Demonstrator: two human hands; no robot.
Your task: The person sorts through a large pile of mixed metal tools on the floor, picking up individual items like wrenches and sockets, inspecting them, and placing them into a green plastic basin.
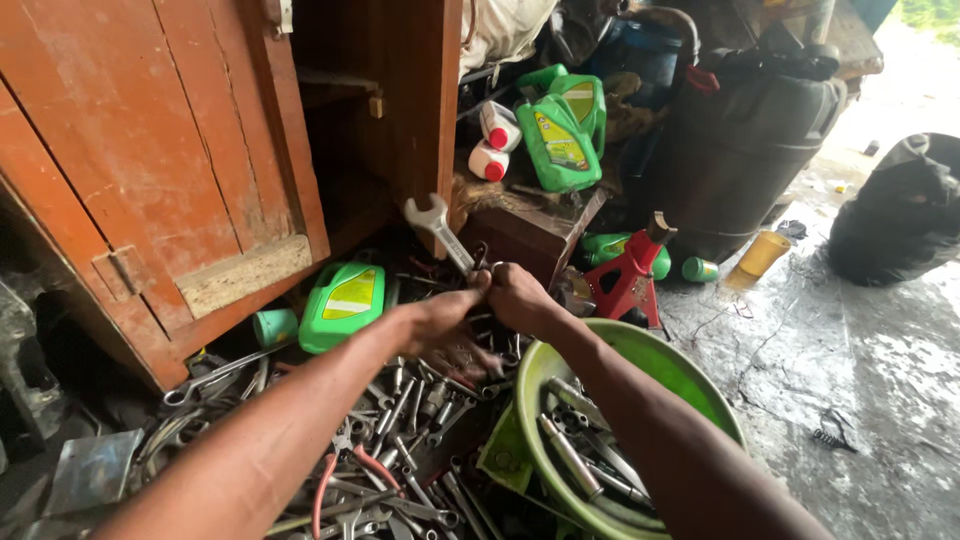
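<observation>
A large steel open-ended wrench (437, 228) points up and to the left above a heap of tools. My right hand (518, 296) is closed around its lower shank. My left hand (440, 322) sits just beside and below it, fingers spread over the tools, touching the wrench's lower end or the tools under it; which one I cannot tell. Below both hands lies a pile of several wrenches and sockets (400, 440).
A green plastic basin (690, 385) with several tools stands at lower right. Green oil jugs (343, 303) (560, 135), a red jack stand (632, 275), a black drum (745, 150), a yellow cup (762, 253) and an orange wooden cabinet (180, 160) surround the pile. Wet concrete floor lies to the right.
</observation>
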